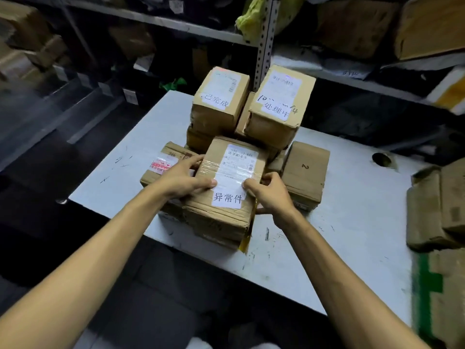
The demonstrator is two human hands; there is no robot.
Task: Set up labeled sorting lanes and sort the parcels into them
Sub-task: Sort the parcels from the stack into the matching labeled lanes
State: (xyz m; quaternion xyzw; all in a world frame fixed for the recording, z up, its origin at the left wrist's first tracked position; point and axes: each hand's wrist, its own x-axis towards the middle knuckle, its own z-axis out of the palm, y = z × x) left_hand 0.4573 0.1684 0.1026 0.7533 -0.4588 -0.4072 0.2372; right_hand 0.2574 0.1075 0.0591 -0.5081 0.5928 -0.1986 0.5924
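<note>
I am looking down at a white surface point(334, 238) with shelving behind it, and blurred cartons are sitting on the left shelf point(32, 46). At the left of the cluster, a flat parcel with a red-printed sticker point(163, 166) is lying on the surface. The left hand point(183, 181) is reaching over it, and its fingers are lying fairly straight across the left top of the front parcel point(221, 217). Its thumb is pressing the left edge of a white slip reading 异常件 point(227, 197). That front parcel is sitting on other boxes at the near edge of the surface, touching the red-stickered one. A yellow tape strip point(245, 244) is hanging off its near right corner. Behind it, two upper parcels are sitting raised on the pile: one hand-marked 已完成 point(219, 102), and just beside it one marked 处理中 point(278, 104). The right hand point(270, 195) is gripping the front parcel's right edge, with curled fingers touching the slip's right edge and the thumb lying along the side. Just to the right, a parcel marked 2 point(305, 176) is resting on the surface. Farther right I am seeing a round hole point(381, 159) in the surface and crushed cartons point(437, 210) stacked at the edge.
</note>
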